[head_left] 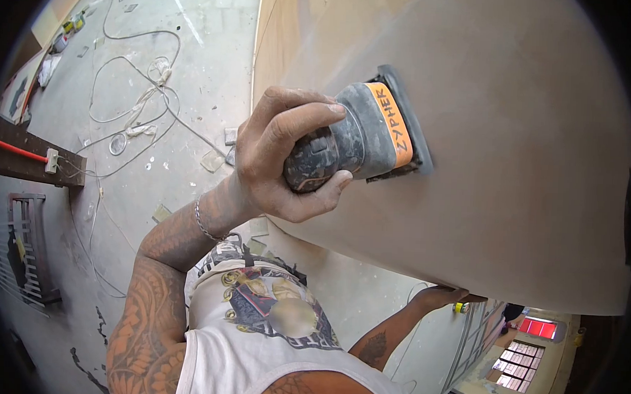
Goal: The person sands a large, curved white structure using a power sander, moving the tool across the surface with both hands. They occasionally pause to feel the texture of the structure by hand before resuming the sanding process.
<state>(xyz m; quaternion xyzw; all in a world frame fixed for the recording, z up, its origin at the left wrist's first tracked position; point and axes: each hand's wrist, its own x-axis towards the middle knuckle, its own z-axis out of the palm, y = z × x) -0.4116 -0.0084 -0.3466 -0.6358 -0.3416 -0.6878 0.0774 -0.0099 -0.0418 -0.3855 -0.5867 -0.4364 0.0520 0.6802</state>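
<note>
My left hand (286,150) is wrapped round the dusty dark body of a power sander (364,132) with an orange ZYPHER label. Its fingers lie over the upper side and the thumb below. The sander's flat pad rests against a large, smooth, curved brownish panel (514,156). At the panel's lower edge, my right hand (441,295) holds on to the rim, with its fingers partly hidden.
A tangled cable (167,88) lies across the dusty floor (208,65) with scraps around it. On the left are a dark beam (32,158) with a socket and a metal rack (31,248). A window (519,366) shows at lower right.
</note>
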